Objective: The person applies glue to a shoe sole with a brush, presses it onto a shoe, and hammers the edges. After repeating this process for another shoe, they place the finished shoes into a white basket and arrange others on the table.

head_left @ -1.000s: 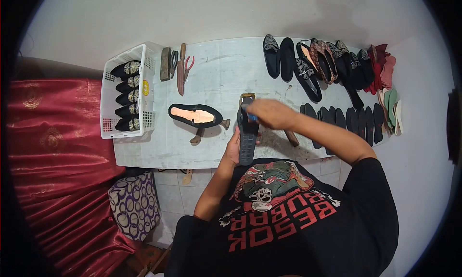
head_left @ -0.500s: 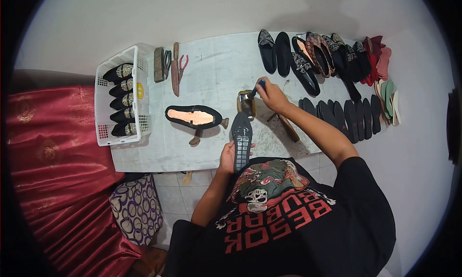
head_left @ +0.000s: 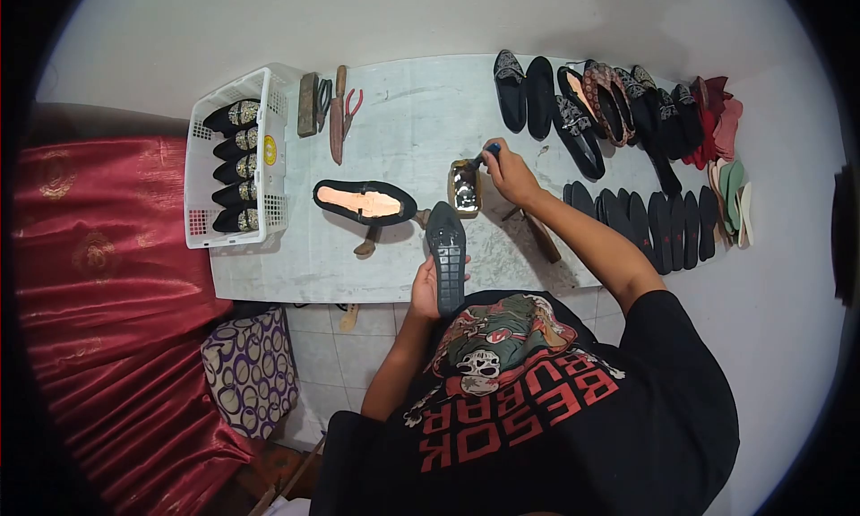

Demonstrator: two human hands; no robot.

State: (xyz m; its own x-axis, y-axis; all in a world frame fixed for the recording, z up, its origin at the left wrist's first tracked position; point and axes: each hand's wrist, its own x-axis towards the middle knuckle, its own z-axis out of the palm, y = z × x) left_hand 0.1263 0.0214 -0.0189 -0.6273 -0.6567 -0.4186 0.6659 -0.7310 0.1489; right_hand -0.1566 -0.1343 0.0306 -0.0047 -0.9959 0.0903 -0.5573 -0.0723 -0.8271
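My left hand [head_left: 425, 288] is wrapped round a black shoe sole [head_left: 446, 258], holding it near the table's front edge with its gridded face up and the toe pointing away. The toe half looks wet and shiny. In my right hand [head_left: 512, 177] is a small dark-handled brush [head_left: 492, 148]. Its tip is at the far rim of a small rectangular container [head_left: 454, 199] with shiny brownish liquid in it, just beyond the sole's toe. To the left, a black shoe [head_left: 405, 204] with a peach insole lies over what looks like a metal shoe stand [head_left: 365, 246].
A white plastic basket [head_left: 275, 207] of black decorated shoes stands at the left. Near it lie pliers [head_left: 352, 108], a sheathed knife [head_left: 337, 126] and a block [head_left: 308, 105]. Finished-looking shoes [head_left: 511, 95] and several black soles [head_left: 663, 229] line the right. A wooden-handled tool [head_left: 543, 240] lies by my right forearm.
My right hand has drawn the brush from inside the container to its far rim. The view has shifted a little; my left hand still holds the sole much as before.
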